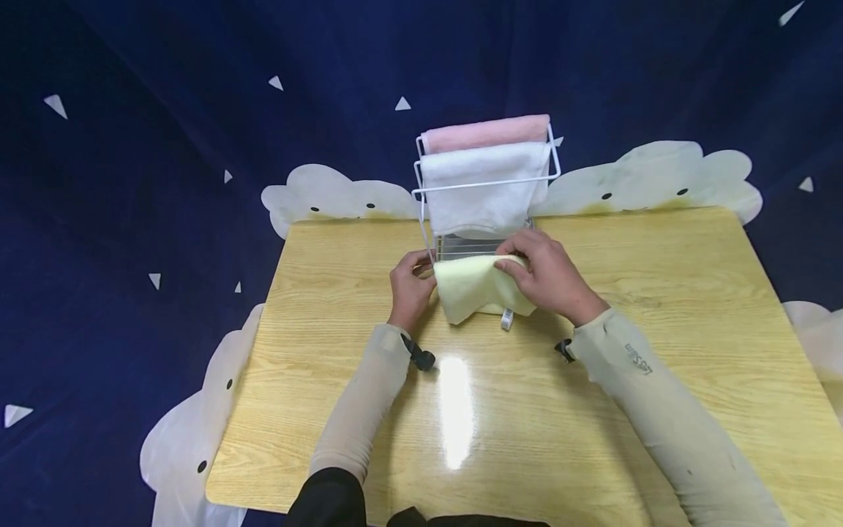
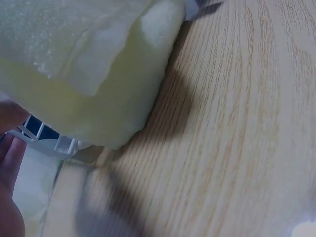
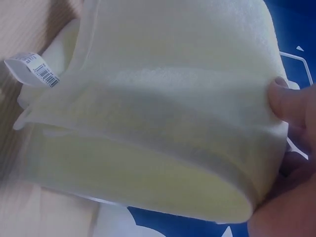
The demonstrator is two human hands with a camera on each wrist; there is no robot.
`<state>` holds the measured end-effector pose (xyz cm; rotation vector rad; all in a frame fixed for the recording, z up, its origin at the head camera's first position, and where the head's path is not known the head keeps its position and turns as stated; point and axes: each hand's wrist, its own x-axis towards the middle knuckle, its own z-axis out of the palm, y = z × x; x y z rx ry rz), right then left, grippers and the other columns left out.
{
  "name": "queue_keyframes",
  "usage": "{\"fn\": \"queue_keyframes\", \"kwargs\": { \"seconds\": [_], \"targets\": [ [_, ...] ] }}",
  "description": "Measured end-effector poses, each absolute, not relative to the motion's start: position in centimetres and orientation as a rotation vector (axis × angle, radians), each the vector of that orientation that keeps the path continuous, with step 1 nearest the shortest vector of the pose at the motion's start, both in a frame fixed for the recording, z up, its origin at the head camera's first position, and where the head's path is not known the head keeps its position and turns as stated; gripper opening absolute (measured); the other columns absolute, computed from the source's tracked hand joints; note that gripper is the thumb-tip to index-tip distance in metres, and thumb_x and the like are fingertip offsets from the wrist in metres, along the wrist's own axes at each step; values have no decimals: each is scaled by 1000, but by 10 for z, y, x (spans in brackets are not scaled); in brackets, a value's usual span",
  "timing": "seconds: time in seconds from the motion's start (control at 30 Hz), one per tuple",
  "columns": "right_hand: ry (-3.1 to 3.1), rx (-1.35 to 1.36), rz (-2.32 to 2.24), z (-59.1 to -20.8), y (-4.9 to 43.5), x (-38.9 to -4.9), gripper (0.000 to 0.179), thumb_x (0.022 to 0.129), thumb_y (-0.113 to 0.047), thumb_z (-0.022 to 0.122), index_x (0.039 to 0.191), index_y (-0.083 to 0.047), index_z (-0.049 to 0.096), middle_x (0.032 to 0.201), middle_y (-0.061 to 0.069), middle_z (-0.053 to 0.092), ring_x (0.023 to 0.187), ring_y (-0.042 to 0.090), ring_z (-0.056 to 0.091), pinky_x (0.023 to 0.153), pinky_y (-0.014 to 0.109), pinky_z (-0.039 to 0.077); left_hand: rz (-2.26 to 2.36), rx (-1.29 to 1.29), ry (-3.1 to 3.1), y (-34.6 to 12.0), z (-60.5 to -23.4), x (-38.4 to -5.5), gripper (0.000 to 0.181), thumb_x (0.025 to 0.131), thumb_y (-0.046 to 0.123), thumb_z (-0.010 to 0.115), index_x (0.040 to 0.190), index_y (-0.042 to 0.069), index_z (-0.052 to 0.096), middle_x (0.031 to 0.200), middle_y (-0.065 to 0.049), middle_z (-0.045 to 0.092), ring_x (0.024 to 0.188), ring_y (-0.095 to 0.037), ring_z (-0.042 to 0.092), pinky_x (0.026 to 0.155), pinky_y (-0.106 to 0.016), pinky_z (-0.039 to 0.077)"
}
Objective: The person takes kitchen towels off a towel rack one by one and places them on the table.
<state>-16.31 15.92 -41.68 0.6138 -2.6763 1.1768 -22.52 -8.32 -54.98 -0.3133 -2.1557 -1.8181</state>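
Observation:
A pale yellow towel (image 1: 470, 285) hangs folded over the lowest front bar of a white wire towel rack (image 1: 555, 157). My right hand (image 1: 549, 274) pinches the towel's upper edge near its right end, thumb in front, as the right wrist view also shows. A white label (image 3: 42, 74) with a barcode sticks out from the towel's lower edge. My left hand (image 1: 410, 289) holds the rack's frame at the lower left, beside the towel's left end. In the left wrist view its thumb and fingers close around the white wires (image 2: 39, 131).
Higher on the rack hang a white towel (image 1: 484, 190) and, behind it, a pink towel (image 1: 487, 134). The rack stands toward the back of a wooden table (image 1: 329, 293). Cloud-shaped white panels (image 1: 672, 176) and a dark blue curtain (image 1: 369, 44) line the table's edges.

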Motion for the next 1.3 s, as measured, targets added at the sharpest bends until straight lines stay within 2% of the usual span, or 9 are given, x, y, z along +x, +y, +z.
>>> {"fn": "queue_keyframes", "kwargs": {
  "seconds": [0.23, 0.33, 0.57, 0.7, 0.9, 1.13, 1.3],
  "targets": [
    [-2674, 611, 1182, -426, 161, -156, 5, 94, -9, 73, 98, -7, 71, 101, 6, 65, 94, 23, 56, 80, 41, 49, -1788, -315, -2177, -83, -547, -225, 34, 76, -20, 76, 108, -14, 68, 107, -27, 68, 99, -36, 69, 86, -26, 62],
    [-2668, 627, 1195, -432, 162, -153, 5, 93, -7, 73, 98, -8, 71, 101, 6, 66, 96, 23, 56, 82, 41, 50, -1823, -321, -2162, -83, -548, -225, 38, 72, -22, 79, 109, -15, 67, 108, -28, 67, 99, -40, 68, 87, -29, 62],
    [-2668, 682, 1179, -444, 162, -143, 6, 93, -9, 73, 98, -9, 71, 100, 5, 66, 97, 24, 56, 82, 42, 51, -1979, -336, -2131, -86, -547, -221, 43, 71, -14, 84, 111, -8, 69, 112, -35, 61, 99, -52, 64, 87, -48, 62],
    [-2674, 738, 1137, -447, 161, -136, 6, 93, -10, 73, 98, -9, 70, 96, 2, 64, 94, 21, 55, 79, 40, 51, -1980, -339, -2131, -86, -547, -222, 44, 71, -13, 85, 112, -9, 68, 111, -34, 61, 99, -53, 63, 88, -50, 62],
    [-2668, 777, 1108, -449, 160, -125, 7, 92, -11, 75, 96, -10, 70, 95, -1, 63, 93, 19, 54, 80, 38, 50, -1967, -350, -2133, -86, -549, -223, 43, 71, -14, 85, 110, -10, 68, 110, -35, 61, 98, -52, 64, 87, -50, 62],
    [-2635, 862, 1057, -453, 162, -112, 9, 90, -10, 77, 96, -11, 70, 93, -3, 62, 91, 18, 54, 78, 37, 50, -1941, -355, -2157, -86, -549, -224, 44, 72, -11, 85, 111, -8, 68, 111, -34, 61, 99, -51, 65, 86, -36, 63],
    [-2616, 922, 1037, -461, 165, -100, 10, 90, -9, 77, 96, -11, 71, 95, -3, 64, 91, 16, 55, 80, 36, 51, -1944, -353, -2155, -86, -548, -224, 44, 71, -12, 85, 112, -11, 67, 110, -34, 61, 99, -52, 64, 86, -33, 63]
  ]
}}
